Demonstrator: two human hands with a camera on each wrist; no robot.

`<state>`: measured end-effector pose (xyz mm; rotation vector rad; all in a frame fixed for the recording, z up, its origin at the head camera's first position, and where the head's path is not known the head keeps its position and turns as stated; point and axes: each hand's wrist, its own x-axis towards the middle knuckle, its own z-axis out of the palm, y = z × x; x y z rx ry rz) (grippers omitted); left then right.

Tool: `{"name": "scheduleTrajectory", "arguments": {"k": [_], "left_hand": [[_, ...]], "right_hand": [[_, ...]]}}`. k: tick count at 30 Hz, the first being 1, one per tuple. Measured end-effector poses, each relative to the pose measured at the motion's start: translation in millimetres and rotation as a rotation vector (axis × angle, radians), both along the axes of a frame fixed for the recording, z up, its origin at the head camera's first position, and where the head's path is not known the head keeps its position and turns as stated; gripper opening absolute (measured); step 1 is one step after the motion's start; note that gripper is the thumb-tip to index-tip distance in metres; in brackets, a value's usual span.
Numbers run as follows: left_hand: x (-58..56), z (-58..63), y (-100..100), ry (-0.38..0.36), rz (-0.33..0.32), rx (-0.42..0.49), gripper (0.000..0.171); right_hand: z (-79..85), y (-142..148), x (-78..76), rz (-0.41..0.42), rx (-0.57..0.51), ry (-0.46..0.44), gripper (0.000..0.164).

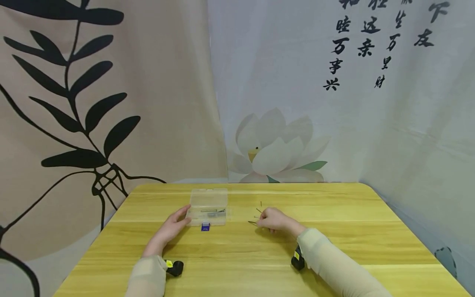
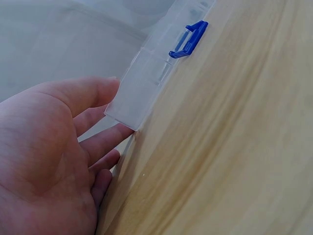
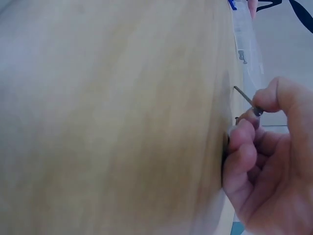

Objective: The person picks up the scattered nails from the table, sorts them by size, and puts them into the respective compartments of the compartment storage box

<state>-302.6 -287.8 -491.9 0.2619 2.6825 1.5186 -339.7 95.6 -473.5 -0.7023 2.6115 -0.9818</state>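
- One left hand, fingers relaxed, touches the open plastic box.
- The right hand pinches a metal fastener over the table, right of the box.
- A slack pinch on something so thin could drop it.

Lettering: black Chinese characters, vertical columns, on backdrop, upper right
Leftmost column: 和睦万事兴, top one cut by frame edge
Second column: 胜远亲, top one cut
Third column: 生万里财, under a cut-off character
Far right: 下, 友
Yellow labels on black wrist devices: too small to read
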Motion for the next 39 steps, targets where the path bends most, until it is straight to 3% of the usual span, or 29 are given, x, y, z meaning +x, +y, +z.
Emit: {"name": "scheduleTrajectory", "arguments": {"k": [9,19,27,39], "left_hand": [[-0.3,2.0,0.3,-0.021,-0.002,0.021,0.058],[1.1,1.9,-1.7,-0.015,-0.005,0.025,0.058],[1.2,1.3,-0.7,-0.003,-0.013,0.021,0.058],[-1.1,0.2,-0.9,-0.002,-0.003,0.022,0.057]], "right_hand": [[0.9,1.1,-0.6,0.015,0.018,0.004,0.027],[-2.9,2.3,1.4,0.019,-0.043,-0.044,0.023],[-5.0,7.9,-0.4,0.008,-0.163,-0.138,0.018],[-15.8,16.3,-8.1,-0.090,-0.317,-0.212,0.013]]}}
